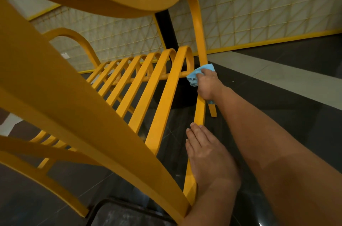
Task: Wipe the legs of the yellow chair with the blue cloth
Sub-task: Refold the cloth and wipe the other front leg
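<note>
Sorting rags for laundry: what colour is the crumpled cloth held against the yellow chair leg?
Light blue crumpled cloth, clearest in the head view.

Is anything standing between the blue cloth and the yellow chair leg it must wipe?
Nothing visible. The right hand holds the blue cloth directly against the chair leg. Only the left hand rests farther along that leg, nearer the camera.

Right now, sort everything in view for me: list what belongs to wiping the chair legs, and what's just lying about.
Part of the job:
yellow chair
chair leg
blue cloth, gripped in the right hand
left hand, resting on that leg

Just around:
black post
lattice wall panel
dark floor tiles
</note>
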